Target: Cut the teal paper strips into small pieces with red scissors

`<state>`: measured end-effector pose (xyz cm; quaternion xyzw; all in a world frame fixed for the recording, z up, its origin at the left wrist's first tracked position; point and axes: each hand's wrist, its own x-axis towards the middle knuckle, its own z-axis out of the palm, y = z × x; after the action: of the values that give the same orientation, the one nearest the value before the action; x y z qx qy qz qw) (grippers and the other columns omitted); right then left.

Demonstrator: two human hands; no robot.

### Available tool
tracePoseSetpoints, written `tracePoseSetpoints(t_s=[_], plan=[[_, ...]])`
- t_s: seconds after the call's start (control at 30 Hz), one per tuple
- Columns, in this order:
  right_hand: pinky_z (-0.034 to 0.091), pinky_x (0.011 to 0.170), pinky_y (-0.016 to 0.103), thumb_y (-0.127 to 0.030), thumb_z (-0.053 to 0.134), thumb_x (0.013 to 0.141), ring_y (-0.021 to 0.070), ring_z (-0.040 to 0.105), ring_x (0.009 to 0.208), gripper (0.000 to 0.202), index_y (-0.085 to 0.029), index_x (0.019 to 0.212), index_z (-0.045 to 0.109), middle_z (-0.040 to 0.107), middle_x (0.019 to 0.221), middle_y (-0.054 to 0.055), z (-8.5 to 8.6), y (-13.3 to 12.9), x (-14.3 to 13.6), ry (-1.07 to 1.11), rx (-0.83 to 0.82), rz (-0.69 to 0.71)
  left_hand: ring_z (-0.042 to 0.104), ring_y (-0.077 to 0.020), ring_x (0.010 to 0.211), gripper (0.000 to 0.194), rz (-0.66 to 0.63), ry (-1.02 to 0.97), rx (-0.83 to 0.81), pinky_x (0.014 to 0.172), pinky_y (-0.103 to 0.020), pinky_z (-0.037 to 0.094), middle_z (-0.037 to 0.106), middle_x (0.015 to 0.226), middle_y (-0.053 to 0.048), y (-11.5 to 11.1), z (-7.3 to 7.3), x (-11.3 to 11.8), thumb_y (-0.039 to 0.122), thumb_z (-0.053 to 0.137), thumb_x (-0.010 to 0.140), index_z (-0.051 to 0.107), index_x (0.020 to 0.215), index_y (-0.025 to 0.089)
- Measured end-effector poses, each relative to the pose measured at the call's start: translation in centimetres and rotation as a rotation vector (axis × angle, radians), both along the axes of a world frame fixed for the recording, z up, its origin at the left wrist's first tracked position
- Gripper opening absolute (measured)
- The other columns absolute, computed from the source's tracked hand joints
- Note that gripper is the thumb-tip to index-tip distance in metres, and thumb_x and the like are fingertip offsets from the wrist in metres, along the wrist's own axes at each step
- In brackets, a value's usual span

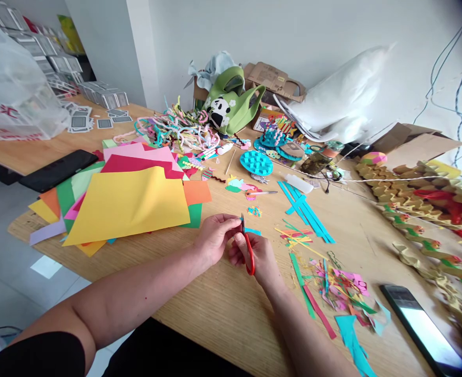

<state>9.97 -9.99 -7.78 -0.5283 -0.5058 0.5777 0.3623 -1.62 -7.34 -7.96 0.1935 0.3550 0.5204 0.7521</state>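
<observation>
In my right hand [260,259] is a pair of scissors [250,255] with red handles and dark blades pointing away from me. My left hand [215,238] is just left of the blades, thumb and fingers pinched on a small blue paper strip [252,231]. Part of that strip shows to the right of the blades; the rest is mostly hidden by fingers. Beyond the blades lies a small heap of blue and orange paper snippets [254,211]. Longer blue paper strips [305,212] rest farther right.
Coloured paper sheets [136,201] are stacked on the left beside a black tablet-like slab [58,170]. Paper scraps [343,288] and a phone [421,327] lie at right. Farther back are pipe cleaners [176,128], a green panda bag [231,104] and a glass jar [321,157].
</observation>
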Motion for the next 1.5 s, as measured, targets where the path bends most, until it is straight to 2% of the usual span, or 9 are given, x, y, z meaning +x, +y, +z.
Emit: tracePoseSetpoints(t_s=[0.33, 0.53, 0.97, 1.5], plan=[[0.045, 0.038, 0.023, -0.071, 0.062, 0.063, 0.0125, 0.055, 0.037, 0.055, -0.017, 0.062, 0.052, 0.062, 0.051, 0.003, 0.32, 0.00, 0.04, -0.029, 0.000, 0.002, 0.054, -0.0121, 0.047, 0.017, -0.023, -0.005, 0.024, 0.044, -0.025, 0.040, 0.062, 0.060, -0.003, 0.01, -0.09, -0.08, 0.024, 0.072, 0.060, 0.062, 0.068, 0.013], [0.043, 0.037, 0.021, -0.068, 0.064, 0.066, 0.0119, 0.054, 0.037, 0.053, -0.016, 0.061, 0.052, 0.058, 0.049, 0.002, 0.25, -0.03, 0.13, -0.024, 0.018, 0.004, 0.054, -0.0121, 0.046, 0.016, -0.038, 0.004, 0.044, 0.044, -0.025, 0.039, 0.062, 0.059, -0.003, 0.10, -0.14, -0.12, 0.024, 0.071, 0.062, 0.062, 0.068, 0.012], [0.042, 0.037, 0.022, -0.067, 0.064, 0.066, 0.0126, 0.054, 0.036, 0.051, -0.018, 0.060, 0.051, 0.058, 0.048, 0.001, 0.44, 0.06, 0.36, -0.049, 0.024, 0.019, 0.059, -0.0140, 0.058, 0.016, 0.006, 0.067, 0.079, 0.059, -0.027, 0.044, 0.065, 0.063, -0.004, 0.41, -0.12, -0.19, 0.021, 0.074, 0.058, 0.063, 0.064, 0.012], [0.040, 0.034, 0.021, -0.068, 0.065, 0.063, 0.0116, 0.052, 0.032, 0.052, -0.018, 0.058, 0.050, 0.058, 0.046, 0.000, 0.33, 0.29, 0.91, -0.080, -0.010, 0.032, 0.060, -0.0138, 0.062, 0.015, 0.008, 0.062, 0.105, 0.066, -0.029, 0.045, 0.065, 0.063, -0.004, 0.77, -0.28, -0.31, 0.020, 0.074, 0.057, 0.064, 0.064, 0.011]])
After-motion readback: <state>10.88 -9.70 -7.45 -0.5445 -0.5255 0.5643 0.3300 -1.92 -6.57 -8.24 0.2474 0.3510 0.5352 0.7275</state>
